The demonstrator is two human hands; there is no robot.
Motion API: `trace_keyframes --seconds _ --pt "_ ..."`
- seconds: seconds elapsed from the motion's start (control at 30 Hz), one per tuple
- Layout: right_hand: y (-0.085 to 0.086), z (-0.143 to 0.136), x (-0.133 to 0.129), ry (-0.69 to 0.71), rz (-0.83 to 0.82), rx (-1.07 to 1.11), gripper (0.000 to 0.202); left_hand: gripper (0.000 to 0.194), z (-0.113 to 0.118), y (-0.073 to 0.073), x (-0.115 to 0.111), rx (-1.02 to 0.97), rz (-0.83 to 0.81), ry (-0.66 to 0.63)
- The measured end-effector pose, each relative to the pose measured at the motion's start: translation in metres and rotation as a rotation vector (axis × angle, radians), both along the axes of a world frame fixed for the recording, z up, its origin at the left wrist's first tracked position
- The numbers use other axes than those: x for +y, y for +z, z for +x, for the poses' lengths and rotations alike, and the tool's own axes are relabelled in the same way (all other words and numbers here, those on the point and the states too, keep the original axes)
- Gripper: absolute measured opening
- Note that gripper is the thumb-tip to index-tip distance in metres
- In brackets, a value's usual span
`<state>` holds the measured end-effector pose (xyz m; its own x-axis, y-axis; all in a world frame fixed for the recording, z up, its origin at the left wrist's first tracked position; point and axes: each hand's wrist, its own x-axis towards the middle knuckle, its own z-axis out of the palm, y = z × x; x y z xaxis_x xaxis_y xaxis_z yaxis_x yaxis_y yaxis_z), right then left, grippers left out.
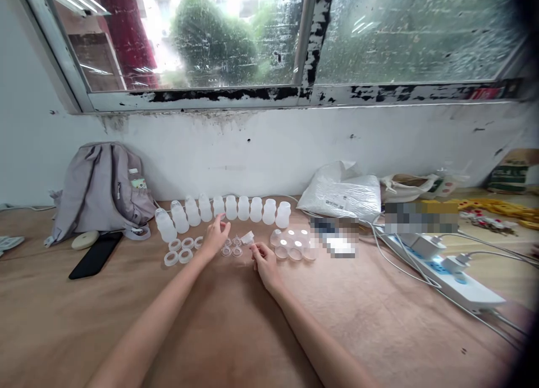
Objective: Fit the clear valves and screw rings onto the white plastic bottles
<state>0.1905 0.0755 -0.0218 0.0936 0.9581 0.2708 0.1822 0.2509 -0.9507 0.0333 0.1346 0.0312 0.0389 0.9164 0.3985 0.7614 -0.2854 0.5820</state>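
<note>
Translucent white baby bottles (243, 208) stand in a curved row along the wall side. Those at the left end (180, 218) carry pointed tops, while the right-hand ones have open necks. My left hand (215, 237) is open, fingers apart, just in front of the middle bottles and beside the white rings (171, 258). Clear silicone nipples (237, 251) lie between my hands. My right hand (266, 264) is closed in a pinch at their right; what it holds is too small to make out. A small white piece (247, 238) lies just beyond its fingertips. Clear domed caps (295, 254) are grouped right of it.
A grey backpack (99, 188), a black phone (96, 255) and a cream round object (85, 240) are at the left. White plastic packaging (343, 191) leans by the wall. A power strip (455, 284) with plugs and trailing cables occupies the right side.
</note>
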Motion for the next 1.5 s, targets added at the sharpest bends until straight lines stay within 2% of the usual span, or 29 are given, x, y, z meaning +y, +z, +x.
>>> trace_keyframes --seconds 0.1,0.2,0.3,0.4,0.47,0.57,0.63,0.7,0.8,0.9,1.0,1.13,1.23,1.5 --pt "-0.001 0.001 0.004 0.017 -0.045 0.107 0.035 0.036 0.001 0.013 0.034 0.067 0.012 0.049" --pt "-0.002 0.0 0.004 0.032 -0.044 0.148 0.037 0.035 0.0 0.02 0.06 0.112 0.011 0.136" --pt "-0.003 0.0 0.004 0.037 -0.05 0.188 0.037 0.031 -0.002 0.021 0.076 0.145 -0.024 0.195" --pt "-0.004 0.0 0.006 0.031 -0.05 0.2 0.036 0.021 -0.003 0.021 0.079 0.157 -0.031 0.218" --pt "-0.004 0.001 0.006 0.029 -0.053 0.199 0.034 0.019 -0.004 0.021 0.071 0.155 0.002 0.229" --pt "-0.003 0.0 0.006 0.028 -0.063 0.212 0.033 0.022 -0.006 0.022 0.046 0.126 0.16 0.262" --pt "-0.002 -0.001 0.006 0.027 -0.067 0.227 0.032 0.022 -0.009 0.022 0.022 0.042 0.451 0.268" --pt "-0.002 -0.002 0.005 0.032 -0.071 0.244 0.032 0.018 -0.012 0.019 -0.005 -0.043 0.654 0.229" --pt "-0.004 -0.001 0.006 0.053 -0.081 0.306 0.031 0.015 -0.015 0.009 -0.046 -0.132 0.749 0.145" --pt "-0.007 0.002 0.007 0.081 -0.095 0.417 0.031 0.012 -0.016 -0.008 -0.075 -0.168 0.714 0.035" --pt "-0.007 0.008 0.006 0.14 -0.139 0.507 0.029 0.013 -0.016 -0.024 -0.089 -0.131 0.648 -0.1" --pt "-0.003 0.016 0.002 0.264 -0.198 0.536 0.024 0.016 -0.013 -0.036 -0.093 -0.162 0.495 -0.196" --pt "0.001 0.019 -0.001 0.302 -0.209 0.528 0.023 0.023 -0.01 -0.04 -0.093 -0.227 0.392 -0.226" --pt "0.004 0.017 -0.005 0.273 -0.253 0.451 0.026 0.061 -0.003 -0.061 -0.087 -0.297 0.092 -0.25"
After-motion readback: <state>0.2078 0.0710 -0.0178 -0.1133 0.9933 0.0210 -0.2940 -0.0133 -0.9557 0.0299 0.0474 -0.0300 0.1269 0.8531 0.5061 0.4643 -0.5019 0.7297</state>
